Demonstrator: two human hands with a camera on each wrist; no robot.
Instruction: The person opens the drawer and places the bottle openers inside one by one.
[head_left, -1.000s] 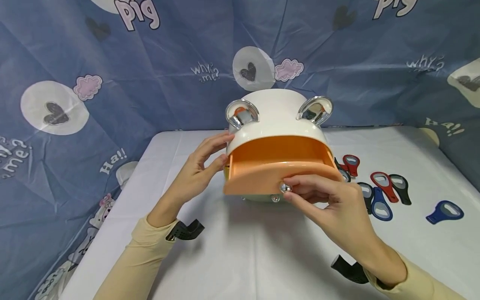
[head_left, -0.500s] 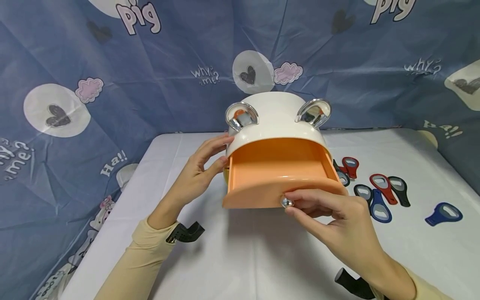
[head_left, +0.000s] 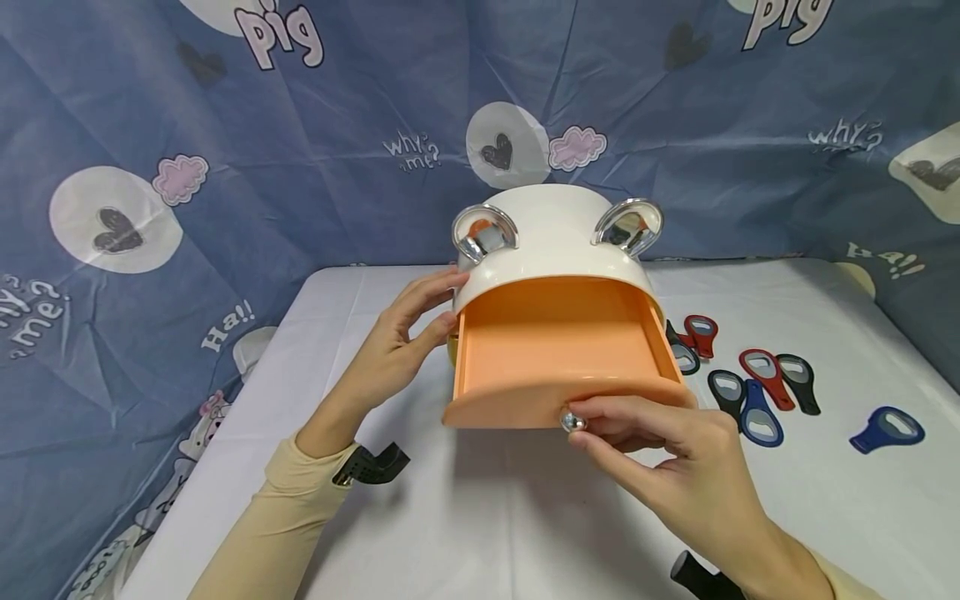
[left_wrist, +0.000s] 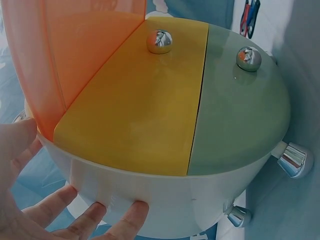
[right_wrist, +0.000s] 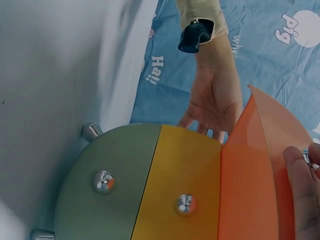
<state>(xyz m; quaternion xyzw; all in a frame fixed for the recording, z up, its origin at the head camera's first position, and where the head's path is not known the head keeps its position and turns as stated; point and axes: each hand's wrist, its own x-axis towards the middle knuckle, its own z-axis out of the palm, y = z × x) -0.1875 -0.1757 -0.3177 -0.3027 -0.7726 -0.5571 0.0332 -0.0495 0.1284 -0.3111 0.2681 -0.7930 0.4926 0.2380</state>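
Note:
A rounded white drawer box (head_left: pixel 551 221) with two shiny chrome ears stands on the table. Its top orange drawer (head_left: pixel 510 408) is pulled far out, and the bare inside shows. My right hand (head_left: pixel 682 454) pinches the round silver knob (head_left: pixel 572 421) on the drawer front between thumb and fingers. Against the box's left side rests my left hand (head_left: pixel 386 358), its fingers spread along the white shell in the left wrist view. Below the orange drawer, a yellow drawer (left_wrist: pixel 125 110) and a green drawer (left_wrist: pixel 240 115) are closed, each with a silver knob.
Several bottle openers in red, black and blue lie right of the box, among them a blue bottle opener (head_left: pixel 888 427) lying apart. A white cloth covers the table (head_left: pixel 480 533). Behind hangs a printed blue curtain (head_left: pixel 360 108). Short chrome feet (left_wrist: pixel 295 160) support the box.
The orange drawer has come further out toward me, my right hand moving with its knob. My left hand stays against the box's side.

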